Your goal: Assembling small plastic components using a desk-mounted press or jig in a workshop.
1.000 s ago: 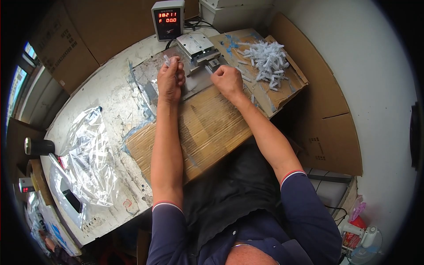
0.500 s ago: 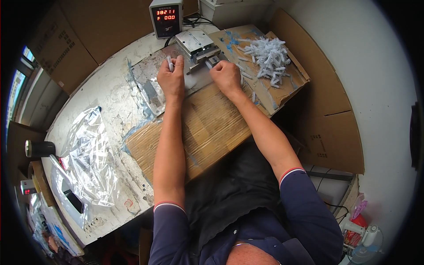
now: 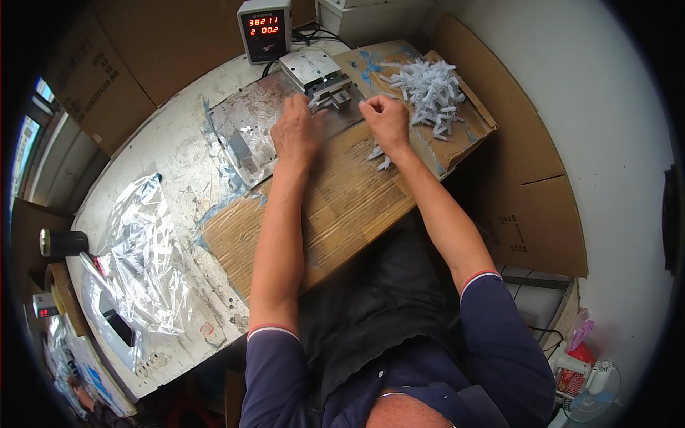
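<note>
My left hand (image 3: 294,134) is at the front of a small metal clamping machine (image 3: 314,69), its thumb blurred. A small white plastic piece (image 3: 313,104) shows at its fingertips, beside the machine's jaw (image 3: 337,94). To the right of the jaw, my right hand (image 3: 389,123) is raised with thumb and forefinger pinched together; whatever sits in the pinch is hidden. Beyond that hand a heap of small white plastic pieces (image 3: 428,89) lies on a cardboard sheet (image 3: 467,139). A few loose pieces (image 3: 384,164) lie below my right wrist.
A counter box with a red display (image 3: 265,32) stands behind the machine. Under my forearms is a tape-covered brown board (image 3: 342,200). Crumpled clear plastic film (image 3: 146,250) and a black cup (image 3: 64,242) are at the left. Upright cardboard (image 3: 514,135) borders the right side.
My left hand has moved right and slightly down, toward the jaw. My right hand has drawn back to the right, away from it. The lower line of the red display has changed.
</note>
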A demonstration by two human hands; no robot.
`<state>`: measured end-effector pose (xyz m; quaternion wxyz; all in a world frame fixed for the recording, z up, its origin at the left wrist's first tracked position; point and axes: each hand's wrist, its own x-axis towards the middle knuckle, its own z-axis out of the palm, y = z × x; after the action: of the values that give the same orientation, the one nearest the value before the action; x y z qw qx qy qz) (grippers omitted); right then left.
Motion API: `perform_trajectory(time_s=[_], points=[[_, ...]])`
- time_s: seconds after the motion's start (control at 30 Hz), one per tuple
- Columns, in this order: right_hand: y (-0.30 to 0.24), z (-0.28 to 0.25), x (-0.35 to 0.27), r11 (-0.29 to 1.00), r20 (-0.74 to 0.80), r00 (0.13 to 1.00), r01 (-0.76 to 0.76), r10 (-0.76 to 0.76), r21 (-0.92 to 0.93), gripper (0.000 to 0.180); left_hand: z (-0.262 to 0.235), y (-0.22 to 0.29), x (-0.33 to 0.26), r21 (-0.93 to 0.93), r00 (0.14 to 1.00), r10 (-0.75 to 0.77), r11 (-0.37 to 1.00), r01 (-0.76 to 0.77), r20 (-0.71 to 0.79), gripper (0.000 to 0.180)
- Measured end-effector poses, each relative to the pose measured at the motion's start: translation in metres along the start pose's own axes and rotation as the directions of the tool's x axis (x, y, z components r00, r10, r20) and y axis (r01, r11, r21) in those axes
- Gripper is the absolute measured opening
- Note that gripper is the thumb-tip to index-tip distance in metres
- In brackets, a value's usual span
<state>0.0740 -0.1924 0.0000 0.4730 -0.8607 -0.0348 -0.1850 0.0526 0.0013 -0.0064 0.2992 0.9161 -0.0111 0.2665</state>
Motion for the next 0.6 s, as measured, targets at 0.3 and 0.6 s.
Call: perform_trajectory(time_s=[0.3,0.6], points=[[0.014,-0.060,-0.014,0.878,0.221,0.928,0.358,-0.299,-0.319,0.012,0.004,0.000,0.000,0.028,0.998,0.055,0.998,-0.055,-0.017,0.026],[0.006,-0.056,0.003,0.847,0.279,0.958,0.205,-0.069,-0.490,0.017,0.013,0.001,0.006,0.060,0.998,0.052,0.997,-0.050,-0.032,0.023]])
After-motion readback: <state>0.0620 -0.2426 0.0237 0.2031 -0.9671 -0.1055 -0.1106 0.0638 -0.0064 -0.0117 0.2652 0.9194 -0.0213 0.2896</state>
